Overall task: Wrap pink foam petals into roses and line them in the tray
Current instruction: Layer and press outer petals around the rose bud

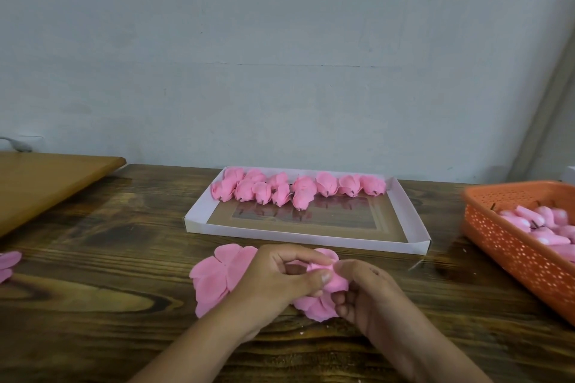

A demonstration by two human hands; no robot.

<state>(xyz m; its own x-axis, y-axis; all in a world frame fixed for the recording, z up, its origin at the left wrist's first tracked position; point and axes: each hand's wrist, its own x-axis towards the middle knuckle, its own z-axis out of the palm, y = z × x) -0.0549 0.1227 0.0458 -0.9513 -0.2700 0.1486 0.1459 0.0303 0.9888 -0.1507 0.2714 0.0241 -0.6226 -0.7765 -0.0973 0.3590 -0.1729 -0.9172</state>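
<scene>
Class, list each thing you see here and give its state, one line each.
Left hand: pinches the rose being wrapped.
Right hand: holds the same rose.
Loose petals: flat on the table.
Tray: partly filled, finished roses along its far edge.
Orange basket: holds pink buds.

Both hands [326,286] pinching pink foam petals [217,277], roses [298,188] lining white tray [413,218], orange basket [497,246]

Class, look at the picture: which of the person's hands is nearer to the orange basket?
Right. The right hand works at the pink foam petals, on the side toward the orange basket; the left hand lies beyond it, farther from the basket.
</scene>
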